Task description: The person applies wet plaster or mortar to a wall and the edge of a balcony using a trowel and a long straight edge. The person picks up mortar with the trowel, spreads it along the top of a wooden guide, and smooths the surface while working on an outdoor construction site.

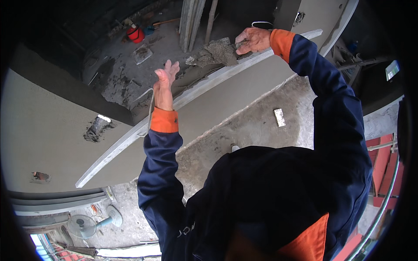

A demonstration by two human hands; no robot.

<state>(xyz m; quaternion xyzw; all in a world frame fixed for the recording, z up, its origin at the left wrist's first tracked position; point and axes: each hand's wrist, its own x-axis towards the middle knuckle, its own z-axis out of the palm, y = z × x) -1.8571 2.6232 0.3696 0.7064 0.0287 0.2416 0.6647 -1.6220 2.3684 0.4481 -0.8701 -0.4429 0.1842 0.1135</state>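
A long pale straight bar (226, 71) runs along the top edge of a low grey rendered wall (235, 89). Bent wire clips (150, 106) hook over it near each of my hands. On the wall top lies a rough heap of wet grey mortar (215, 53). My left hand (163, 85) is raised beside the near clip, fingers apart, with nothing in it. At the right end of the heap, my right hand (254, 40) has its fingers curled around a bit of grey mortar.
Beyond the wall stand a red bucket (135, 34) and upright posts (191, 24). A pale brick (279, 117) lies on the floor on my side. At lower left is a standing fan (82, 226). The left wall has a rough hole (96, 129).
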